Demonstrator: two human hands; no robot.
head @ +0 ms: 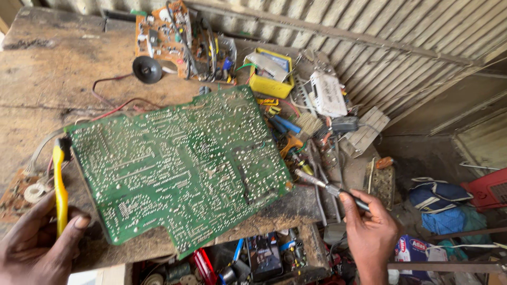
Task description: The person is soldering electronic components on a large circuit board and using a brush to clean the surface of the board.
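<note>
Centrally, a green board [179, 163] lies solder side up on the wooden bench [47, 79], its lower corner overhanging the bench's front edge at 6 o'clock. At 9 o'clock the left hand [37, 245] has its grip closed on a yellow tool [59, 182] whose black tip touches the board's left edge. At 4 o'clock the right hand [369, 232] has its grip closed on an iron [330, 188], its tip just beside the board's right corner. Bare bench lies open from 9 to 11 o'clock; the right side is crowded with tools. An orange board [169, 37] sits at 12 o'clock, a yellow box [270, 74] at 1 o'clock, a white box [327, 92] beside it. A blue-and-white carton [414, 248] lies on the floor at 5 o'clock.
</note>
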